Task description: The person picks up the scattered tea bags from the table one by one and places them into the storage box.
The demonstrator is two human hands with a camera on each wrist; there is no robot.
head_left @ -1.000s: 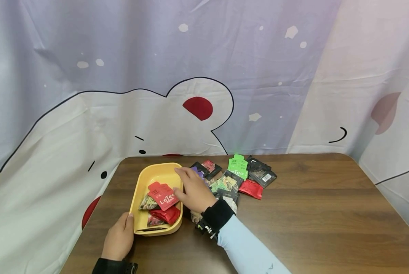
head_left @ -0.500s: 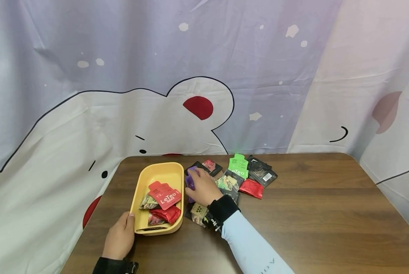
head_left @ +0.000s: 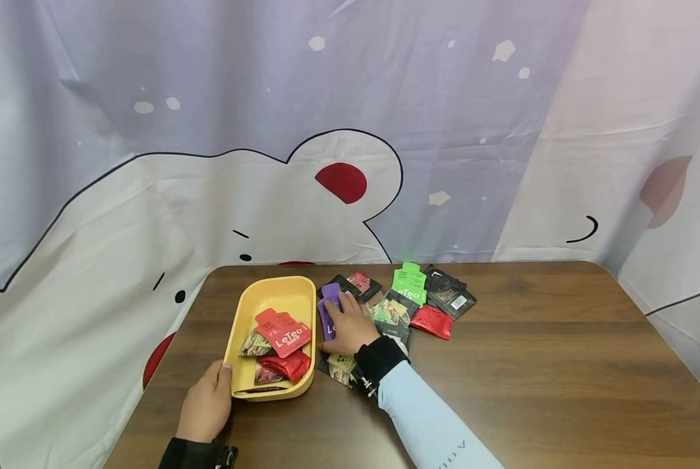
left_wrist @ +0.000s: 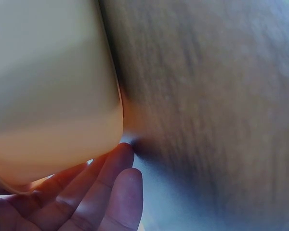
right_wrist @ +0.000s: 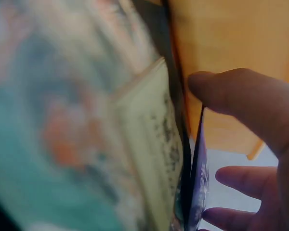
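Note:
A yellow plastic tray (head_left: pixel 270 296) stands on the left of the table, holding a red LeTea packet (head_left: pixel 283 332), a shiny red packet and other sachets. My left hand (head_left: pixel 204 404) grips its near left corner, thumb at the rim; the left wrist view has the fingers (left_wrist: pixel 98 192) against the outer wall. To the right of the tray, my right hand (head_left: pixel 352 326) reaches over a purple packet (head_left: pixel 330 294), fingers spread. In the right wrist view the thumb (right_wrist: pixel 236 89) touches the purple packet's (right_wrist: pixel 198 178) edge, while the other fingers are apart from it.
Beyond the right hand lie a green packet (head_left: pixel 409 284), a shiny red packet (head_left: pixel 431 322) and several black sachets (head_left: pixel 452 299). A black sachet with a pale label (head_left: pixel 341 372) lies below the right hand. Behind the wooden table (head_left: pixel 538 371) hangs a printed curtain (head_left: pixel 455 130).
My right hand has moved right from the tray's rim to the purple packet, and its fingers have spread more over the last half second. The left hand stays on the tray.

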